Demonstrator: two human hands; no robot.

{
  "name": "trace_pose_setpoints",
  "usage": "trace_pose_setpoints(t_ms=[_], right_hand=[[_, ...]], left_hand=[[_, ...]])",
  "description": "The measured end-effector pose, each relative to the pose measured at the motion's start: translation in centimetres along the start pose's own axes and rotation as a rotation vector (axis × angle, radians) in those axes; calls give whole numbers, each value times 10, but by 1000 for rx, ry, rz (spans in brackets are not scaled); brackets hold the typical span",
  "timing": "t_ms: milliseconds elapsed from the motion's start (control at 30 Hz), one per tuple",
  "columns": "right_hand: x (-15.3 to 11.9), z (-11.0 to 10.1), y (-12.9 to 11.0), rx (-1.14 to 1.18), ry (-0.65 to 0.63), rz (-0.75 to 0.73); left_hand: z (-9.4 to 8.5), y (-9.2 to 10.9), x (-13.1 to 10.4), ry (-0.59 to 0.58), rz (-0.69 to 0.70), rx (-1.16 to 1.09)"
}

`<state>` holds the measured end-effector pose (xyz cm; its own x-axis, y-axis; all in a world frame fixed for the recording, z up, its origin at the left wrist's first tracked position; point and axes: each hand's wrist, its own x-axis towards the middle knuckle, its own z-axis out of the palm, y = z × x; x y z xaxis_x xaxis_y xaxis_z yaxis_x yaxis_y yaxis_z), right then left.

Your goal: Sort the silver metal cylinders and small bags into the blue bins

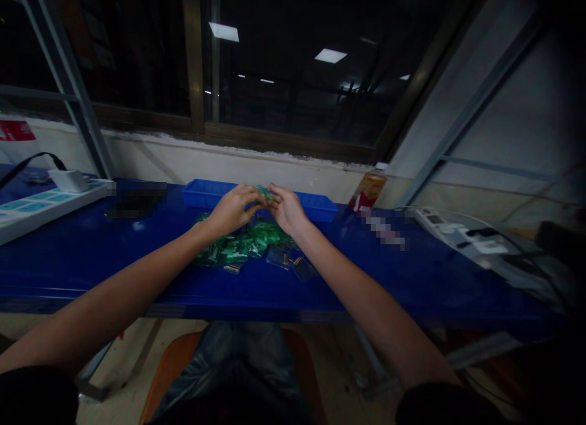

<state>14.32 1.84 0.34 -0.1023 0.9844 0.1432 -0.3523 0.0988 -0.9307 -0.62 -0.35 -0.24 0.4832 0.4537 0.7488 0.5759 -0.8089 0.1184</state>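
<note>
My left hand (235, 206) and my right hand (286, 210) meet above the middle of the blue table, fingers closed round a small green plastic bag (264, 192). What the bag contains is too small to make out. Beneath my hands lies a loose pile of green plastic bags (259, 237), some with small metallic pieces showing. Beside the pile, nearer my right forearm, are clear bags (303, 269) with brass-coloured pieces. Just behind my hands stands a long, shallow blue tray (321, 208), its inside mostly hidden.
A white power strip (55, 204) with a plug lies at the left, near a dark blurred object (137, 200). At the right are a red and brown package (367, 193) and another power strip (451, 236) with cables. A wall and dark window rise behind the table (256, 294).
</note>
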Motion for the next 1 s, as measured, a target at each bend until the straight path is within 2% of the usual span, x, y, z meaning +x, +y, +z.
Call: trace_pose_setpoints(t_ms=[67,133,200,300,367,433,567,633,700,800,900,1000], right_hand=[[3,0,3,-29,46,-85],[5,-1,7,-112,44,-145],[5,-3,9,-273,29,-262],[1,-6,10,-656,9,-623],[-5,-6,10,-890,-33,-850],[-10,-4,10,-1026,-67,-975],[-16,-2,12,-1189,-98,-1074],[-17,-1,13,-1242,-93,-1070],[-15,1,15,-1210,-34,-1000],[-9,2,16,-988,20,-711],[-2,-1,13,-659,-22,-329],[3,-5,9,-419,-42,-156]], left_hand=[[1,-1,0,-49,17,-7],[2,-1,1,-71,-42,-79],[2,-1,2,-54,-222,-252],[0,-4,4,7,-610,-653],[-2,-7,4,51,-803,-876],[-4,-9,4,70,-918,-1003],[-8,-8,5,16,-1048,-1059],[-8,-8,6,37,-1038,-1000],[-9,-9,6,127,-943,-843],[-9,-11,4,222,-611,-401],[-8,-10,1,169,-309,-9],[-4,-8,-2,86,-216,144]])
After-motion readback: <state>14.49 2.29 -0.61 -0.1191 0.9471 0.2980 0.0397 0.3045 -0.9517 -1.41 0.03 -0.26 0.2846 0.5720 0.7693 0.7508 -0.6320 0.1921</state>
